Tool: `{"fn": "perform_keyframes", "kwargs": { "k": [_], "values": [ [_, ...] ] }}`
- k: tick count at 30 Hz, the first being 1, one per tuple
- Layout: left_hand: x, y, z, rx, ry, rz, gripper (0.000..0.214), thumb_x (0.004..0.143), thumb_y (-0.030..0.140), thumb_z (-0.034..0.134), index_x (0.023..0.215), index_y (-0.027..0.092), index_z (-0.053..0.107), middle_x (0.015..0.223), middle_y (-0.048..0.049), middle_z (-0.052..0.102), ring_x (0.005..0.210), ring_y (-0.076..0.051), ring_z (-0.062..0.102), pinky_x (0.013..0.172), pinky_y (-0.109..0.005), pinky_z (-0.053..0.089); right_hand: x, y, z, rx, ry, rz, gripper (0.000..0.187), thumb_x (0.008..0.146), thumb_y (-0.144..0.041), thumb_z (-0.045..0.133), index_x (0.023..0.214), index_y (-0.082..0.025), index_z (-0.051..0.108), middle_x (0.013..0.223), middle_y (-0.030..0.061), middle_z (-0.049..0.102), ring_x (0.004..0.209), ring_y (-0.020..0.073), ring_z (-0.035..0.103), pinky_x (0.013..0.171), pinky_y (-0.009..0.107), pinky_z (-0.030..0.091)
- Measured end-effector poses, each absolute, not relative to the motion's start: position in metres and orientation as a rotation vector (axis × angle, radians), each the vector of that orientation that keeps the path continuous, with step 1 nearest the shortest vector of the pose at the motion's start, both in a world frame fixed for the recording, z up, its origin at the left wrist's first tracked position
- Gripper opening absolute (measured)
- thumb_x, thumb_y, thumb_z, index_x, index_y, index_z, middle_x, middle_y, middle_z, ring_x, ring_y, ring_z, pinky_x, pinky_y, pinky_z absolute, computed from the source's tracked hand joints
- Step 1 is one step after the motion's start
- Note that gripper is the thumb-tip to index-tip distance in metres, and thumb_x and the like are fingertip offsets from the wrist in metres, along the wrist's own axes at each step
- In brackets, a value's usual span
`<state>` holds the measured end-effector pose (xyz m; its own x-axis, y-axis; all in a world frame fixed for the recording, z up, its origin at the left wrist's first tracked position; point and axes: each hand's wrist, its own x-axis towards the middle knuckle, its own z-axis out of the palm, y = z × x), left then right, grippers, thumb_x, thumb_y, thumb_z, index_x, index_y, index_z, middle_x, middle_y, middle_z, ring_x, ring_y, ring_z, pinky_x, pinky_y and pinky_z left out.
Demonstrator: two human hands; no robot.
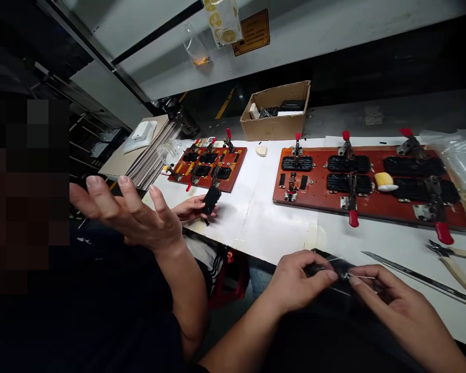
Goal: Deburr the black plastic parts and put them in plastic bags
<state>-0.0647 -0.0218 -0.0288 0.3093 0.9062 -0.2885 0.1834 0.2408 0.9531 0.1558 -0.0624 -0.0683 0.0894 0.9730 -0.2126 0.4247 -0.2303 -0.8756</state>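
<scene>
At the front edge of the bench, my left hand (301,280) pinches a dark, shiny piece (336,298) between thumb and fingers. Its kind is hard to tell, since it is blurred and partly covered by my hands. Close beside it, my right hand (396,298) is closed, with thumb and forefinger on a thin, light strip (363,276) at the same piece. A long narrow blade-like tool (419,274) lies just beyond my right hand. To its right are cutting pliers (452,259) with pale handles.
A red-brown fixture board (314,199) bears black parts, red-handled clamps and a yellow-white pad (385,182). Farther left is a smaller clamp board (233,184). A cardboard box (274,127) stands behind. A co-worker's raised hand (140,217) is left; another hand (190,207) holds a black part.
</scene>
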Motion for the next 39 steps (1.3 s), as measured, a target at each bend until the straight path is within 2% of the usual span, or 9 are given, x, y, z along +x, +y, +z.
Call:
{"fn": "perform_keyframes", "kwargs": {
  "k": [4, 7, 11, 13, 18, 22, 26, 35, 39],
  "values": [
    [-0.068, -0.02, -0.035, 1.252, 1.273, 0.762, 0.02, 0.093, 0.038, 0.072, 0.093, 0.02, 0.078, 0.09, -0.0026, 0.075, 0.086, -0.017, 0.066, 0.081, -0.028, 0.05, 0.171, -0.065, -0.072, -1.736, -1.36, 1.298, 0.042, 0.09, -0.067, 0.063, 0.087, -0.026, 0.07, 0.068, 0.0031, 0.067, 0.059, 0.0216, 0.065, 0.053, 0.03, 0.056],
    [-0.075, -0.016, -0.035, 1.233, 1.318, 0.786, 0.022, 0.092, 0.041, 0.072, 0.093, 0.019, 0.078, 0.089, -0.0023, 0.076, 0.084, -0.017, 0.066, 0.08, -0.027, 0.05, 0.19, -0.063, -0.075, -1.938, -1.294, 1.143, 0.051, 0.097, -0.07, 0.051, 0.074, -0.026, 0.062, 0.061, 0.0026, 0.058, 0.054, 0.0194, 0.057, 0.047, 0.029, 0.048],
    [-0.08, -0.011, -0.029, 1.237, 1.31, 0.762, 0.022, 0.093, 0.041, 0.072, 0.091, 0.019, 0.077, 0.088, -0.0015, 0.075, 0.082, -0.016, 0.064, 0.079, -0.026, 0.049, 0.193, -0.047, -0.06, -1.739, -1.297, 0.964, 0.054, 0.091, -0.065, 0.069, 0.129, -0.027, 0.063, 0.112, 0.0075, 0.071, 0.092, 0.0228, 0.07, 0.076, 0.03, 0.059],
    [-0.079, -0.01, -0.027, 1.229, 1.3, 0.754, 0.022, 0.094, 0.041, 0.072, 0.09, 0.019, 0.076, 0.088, -0.0007, 0.074, 0.082, -0.015, 0.063, 0.079, -0.026, 0.047, 0.186, -0.036, -0.046, -1.595, -1.38, 0.994, 0.058, 0.096, -0.063, 0.066, 0.14, -0.025, 0.058, 0.121, 0.0085, 0.07, 0.101, 0.0213, 0.069, 0.089, 0.031, 0.057],
    [-0.077, -0.005, -0.032, 1.466, 1.353, 0.721, 0.022, 0.096, 0.042, 0.071, 0.089, 0.021, 0.075, 0.088, -0.0014, 0.073, 0.082, -0.017, 0.063, 0.077, -0.027, 0.046, 0.16, -0.008, -0.014, -1.415, -1.698, 1.232, 0.059, 0.109, -0.065, 0.037, 0.113, -0.021, 0.075, 0.099, 0.0057, 0.075, 0.086, 0.0177, 0.068, 0.077, 0.028, 0.051],
    [-0.076, -0.01, -0.034, 1.799, 1.403, 0.768, 0.015, 0.098, 0.034, 0.069, 0.09, 0.023, 0.074, 0.087, -0.0028, 0.072, 0.085, -0.019, 0.064, 0.079, -0.029, 0.046, 0.144, -0.001, -0.006, -1.492, -1.852, 1.305, 0.053, 0.106, -0.064, 0.045, 0.095, -0.022, 0.074, 0.08, 0.0008, 0.072, 0.071, 0.0162, 0.064, 0.063, 0.027, 0.043],
    [-0.076, -0.015, -0.035, 1.857, 1.421, 0.778, 0.01, 0.096, 0.032, 0.071, 0.091, 0.023, 0.074, 0.087, -0.0035, 0.073, 0.087, -0.02, 0.066, 0.081, -0.031, 0.048, 0.142, -0.002, -0.019, -1.497, -1.894, 1.298, 0.034, 0.102, -0.054, 0.057, 0.097, -0.024, 0.074, 0.088, 0.001, 0.075, 0.074, 0.0177, 0.065, 0.066, 0.028, 0.046],
    [-0.076, -0.014, -0.032, 1.694, 1.316, 0.778, 0.009, 0.094, 0.03, 0.075, 0.091, 0.023, 0.078, 0.09, -0.0024, 0.078, 0.087, -0.019, 0.069, 0.084, -0.032, 0.051, 0.15, -0.015, -0.038, -1.488, -1.724, 1.588, 0.043, 0.099, -0.063, 0.06, 0.09, -0.023, 0.073, 0.084, 0.0024, 0.071, 0.081, 0.0204, 0.062, 0.069, 0.029, 0.047],
    [-0.078, -0.014, -0.029, 1.665, 1.262, 0.739, 0.016, 0.099, 0.034, 0.068, 0.095, 0.023, 0.079, 0.09, -0.003, 0.077, 0.087, -0.019, 0.069, 0.083, -0.031, 0.051, 0.15, -0.022, -0.047, -1.528, -1.656, 1.545, 0.04, 0.1, -0.061, 0.058, 0.102, -0.025, 0.074, 0.092, 0.0025, 0.073, 0.089, 0.0221, 0.066, 0.077, 0.029, 0.051]
  ]
}}
